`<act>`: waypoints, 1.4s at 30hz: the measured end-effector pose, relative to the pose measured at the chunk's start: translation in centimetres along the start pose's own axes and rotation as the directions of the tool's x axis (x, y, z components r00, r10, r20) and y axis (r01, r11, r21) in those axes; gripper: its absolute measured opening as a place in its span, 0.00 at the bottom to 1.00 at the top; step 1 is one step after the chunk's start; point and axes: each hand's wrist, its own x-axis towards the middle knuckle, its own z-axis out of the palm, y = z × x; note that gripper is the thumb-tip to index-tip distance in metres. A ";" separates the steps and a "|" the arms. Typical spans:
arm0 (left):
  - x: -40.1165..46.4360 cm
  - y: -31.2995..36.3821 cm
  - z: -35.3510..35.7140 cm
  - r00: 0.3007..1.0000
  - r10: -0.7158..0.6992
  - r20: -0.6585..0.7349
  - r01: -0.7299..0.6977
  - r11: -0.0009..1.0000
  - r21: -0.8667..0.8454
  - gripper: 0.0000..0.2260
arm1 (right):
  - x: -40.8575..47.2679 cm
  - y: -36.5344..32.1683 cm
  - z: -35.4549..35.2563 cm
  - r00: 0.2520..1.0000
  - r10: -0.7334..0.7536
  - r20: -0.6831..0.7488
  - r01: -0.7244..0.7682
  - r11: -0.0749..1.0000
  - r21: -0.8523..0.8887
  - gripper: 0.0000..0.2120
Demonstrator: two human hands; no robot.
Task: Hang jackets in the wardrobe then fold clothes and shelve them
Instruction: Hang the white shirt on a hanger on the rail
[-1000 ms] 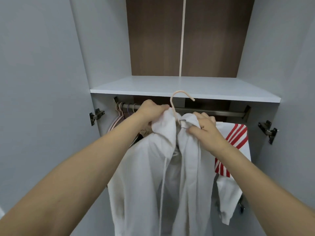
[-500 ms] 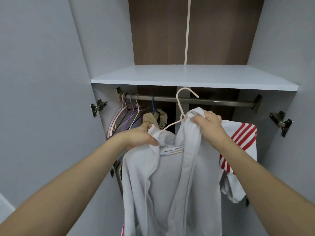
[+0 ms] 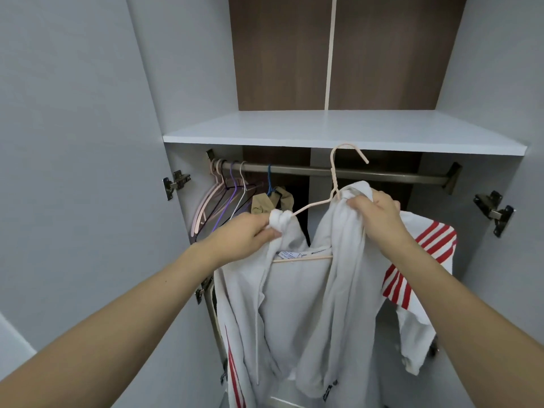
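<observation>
A white jacket with red stripes (image 3: pixel 297 313) hangs on a pale pink hanger (image 3: pixel 334 172) that I hold up inside the open wardrobe. My left hand (image 3: pixel 250 234) grips a bunched bit of the jacket's left shoulder at the hanger's left arm. My right hand (image 3: pixel 374 210) grips the jacket's collar and right shoulder just below the hook. The hook is in the air in front of the metal rail (image 3: pixel 382 175), at the edge of the white shelf (image 3: pixel 323 134), not on the rail.
Several empty hangers (image 3: pixel 223 198) in pink, purple and white crowd the rail's left end, beside a blue hanger with a tan garment (image 3: pixel 270 201). Door hinges (image 3: pixel 494 212) stick out on both sides. The grey wardrobe door (image 3: pixel 73 142) stands open at left.
My left hand has slid outward along the hanger's left arm, pulling the jacket's shoulder open. The hanger and jacket have come up a little toward the rail.
</observation>
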 end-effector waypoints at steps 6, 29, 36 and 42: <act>1.3 2.6 -0.4 0.987 0.020 -0.158 -0.057 0.971 -0.232 0.15 | -0.6 -0.4 -2.2 0.998 -0.057 -0.034 0.059 0.997 0.057 0.10; 7.7 -0.3 3.6 0.581 -0.753 0.309 0.513 0.044 -0.857 0.18 | 4.6 6.0 8.9 0.962 -0.056 0.268 0.202 0.806 -0.557 0.08; 13.8 -3.3 4.5 0.567 -0.783 0.257 0.438 0.022 -0.899 0.18 | 9.3 7.7 10.9 0.977 -0.017 0.213 0.136 0.818 -0.558 0.14; 18.3 -5.9 7.5 0.594 -0.773 0.221 0.442 0.085 -0.893 0.12 | 12.6 12.4 13.1 0.986 -0.005 0.168 0.089 0.863 -0.498 0.07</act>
